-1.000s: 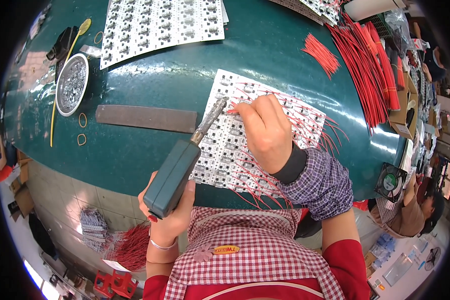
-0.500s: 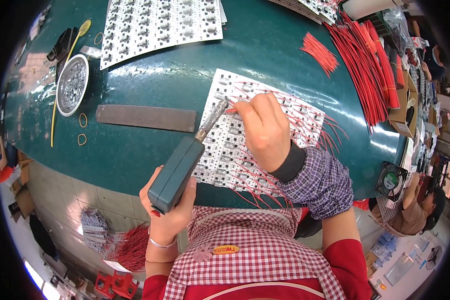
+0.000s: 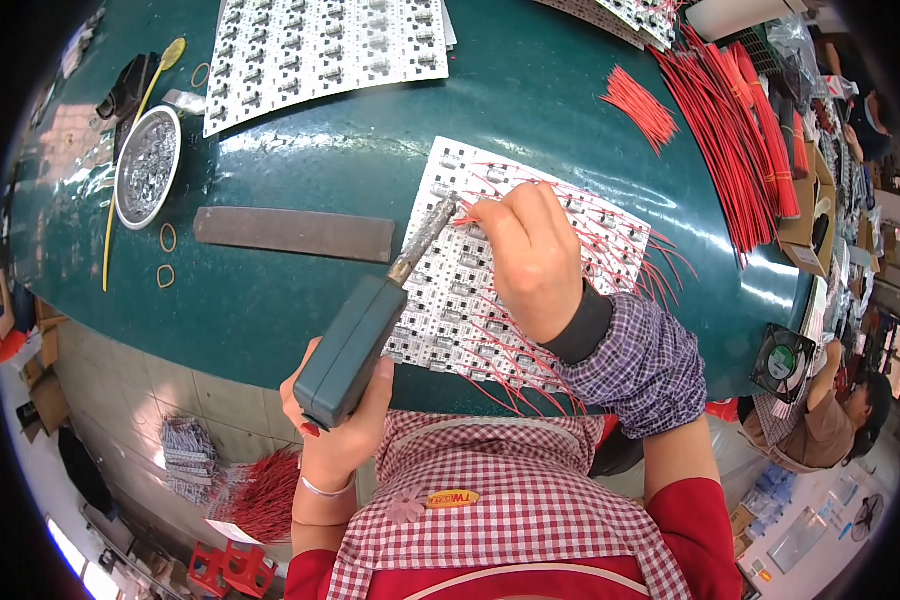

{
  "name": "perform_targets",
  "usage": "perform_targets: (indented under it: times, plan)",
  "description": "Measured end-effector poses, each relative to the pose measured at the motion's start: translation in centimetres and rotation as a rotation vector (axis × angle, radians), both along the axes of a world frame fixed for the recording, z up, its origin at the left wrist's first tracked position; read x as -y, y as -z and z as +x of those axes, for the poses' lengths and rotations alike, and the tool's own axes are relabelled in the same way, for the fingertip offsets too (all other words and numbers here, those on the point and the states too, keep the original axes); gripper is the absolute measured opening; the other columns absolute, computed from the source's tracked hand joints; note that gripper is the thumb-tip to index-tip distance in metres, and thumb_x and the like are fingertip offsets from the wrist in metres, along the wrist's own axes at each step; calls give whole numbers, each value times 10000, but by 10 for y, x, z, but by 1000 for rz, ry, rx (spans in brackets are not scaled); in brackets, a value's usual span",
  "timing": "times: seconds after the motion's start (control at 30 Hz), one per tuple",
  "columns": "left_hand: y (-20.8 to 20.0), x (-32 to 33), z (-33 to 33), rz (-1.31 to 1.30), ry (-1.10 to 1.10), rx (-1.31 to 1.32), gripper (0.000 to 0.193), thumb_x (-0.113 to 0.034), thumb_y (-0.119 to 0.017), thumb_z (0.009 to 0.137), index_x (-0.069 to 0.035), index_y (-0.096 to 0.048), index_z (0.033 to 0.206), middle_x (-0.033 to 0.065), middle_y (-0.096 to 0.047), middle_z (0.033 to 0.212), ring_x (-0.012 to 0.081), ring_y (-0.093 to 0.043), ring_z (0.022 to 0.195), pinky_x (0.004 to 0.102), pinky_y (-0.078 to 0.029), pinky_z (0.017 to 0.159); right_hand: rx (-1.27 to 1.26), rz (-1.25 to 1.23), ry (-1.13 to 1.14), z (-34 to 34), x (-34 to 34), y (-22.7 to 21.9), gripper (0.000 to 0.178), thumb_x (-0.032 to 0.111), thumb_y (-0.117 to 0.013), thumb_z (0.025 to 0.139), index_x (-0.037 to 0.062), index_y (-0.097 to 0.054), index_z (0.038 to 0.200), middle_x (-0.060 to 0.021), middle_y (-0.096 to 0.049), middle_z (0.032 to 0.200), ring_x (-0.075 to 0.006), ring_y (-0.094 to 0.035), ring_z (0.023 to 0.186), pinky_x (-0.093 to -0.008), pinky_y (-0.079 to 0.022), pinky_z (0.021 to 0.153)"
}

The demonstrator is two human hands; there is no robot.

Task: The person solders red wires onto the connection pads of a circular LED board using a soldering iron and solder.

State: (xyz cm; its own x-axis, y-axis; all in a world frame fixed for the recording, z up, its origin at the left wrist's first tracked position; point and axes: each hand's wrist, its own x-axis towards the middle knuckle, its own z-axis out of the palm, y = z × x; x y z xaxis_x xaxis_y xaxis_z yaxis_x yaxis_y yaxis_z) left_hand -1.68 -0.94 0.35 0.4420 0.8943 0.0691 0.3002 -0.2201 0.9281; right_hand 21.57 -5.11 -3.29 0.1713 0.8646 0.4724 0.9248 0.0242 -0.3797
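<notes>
I see the white circuit panel (image 3: 490, 290) lying flat on the green table (image 3: 270, 310), close to its near edge and right in front of the person. Thin red wires (image 3: 530, 360) stick out of it across most of its rows, fanning toward the right and the near side. My view shows the right hand (image 3: 532, 262) resting on the panel with its fingers curled together, the fingertips pinching at something small near the panel's upper left; I cannot tell what is between them. The left hand (image 3: 342, 425) is wrapped tight around the dark green handle of a soldering iron (image 3: 370, 325), whose metal tip points up and right, ending just beside the right fingertips over the panel.

Left of the panel a flat brown bar (image 3: 292, 233) lies on the table. Beyond it sit two rubber bands (image 3: 167, 255) and a round metal dish (image 3: 147, 165). Another white panel (image 3: 325, 45) lies at the far side, and a long bundle of red wires (image 3: 740, 130) runs along the right.
</notes>
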Motion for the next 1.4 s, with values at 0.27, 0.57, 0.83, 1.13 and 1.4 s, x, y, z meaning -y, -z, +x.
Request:
perform_targets:
  times: [0.27,0.57,0.83,1.13,1.4]
  plan:
    - [-1,-1,1,16,22,-31,136,55,-741,792,49,-702,922,88,-672,843,124,-617,646,250,-494,578,-47,-5,-2,1,1,0,270,-47,-630,735,-22,-635,1004,-127,-503,871,-298,-554,820,-391,-498,657]
    - [0,2,-3,-146,-58,-21,136,50,-742,791,43,-700,921,80,-664,831,116,-604,640,250,-482,568,-86,-4,5,1,1,-1,245,-71,-651,748,-10,-650,986,-121,-515,847,-296,-562,788,-397,-484,650]
    - [-1,-2,4,-61,13,-37,127,39,-739,799,35,-703,921,75,-658,823,118,-599,636,250,-481,573,-48,-22,-2,2,2,-1,269,-41,-639,738,-16,-645,1006,-115,-509,875,-282,-556,816,-380,-496,613]
    - [11,9,-7,-131,-125,-5,197,17,-785,777,20,-728,966,75,-703,864,130,-652,687,266,-528,627,-38,-7,-7,2,2,0,278,-41,-643,741,-18,-648,1018,-109,-506,870,-275,-550,810,-378,-493,616]
    - [5,6,-5,-51,-85,10,202,18,-789,775,23,-728,967,81,-715,880,129,-668,704,257,-533,635,-57,2,-14,2,2,-1,263,-33,-639,748,-14,-641,1010,-116,-507,870,-283,-551,819,-386,-491,651]
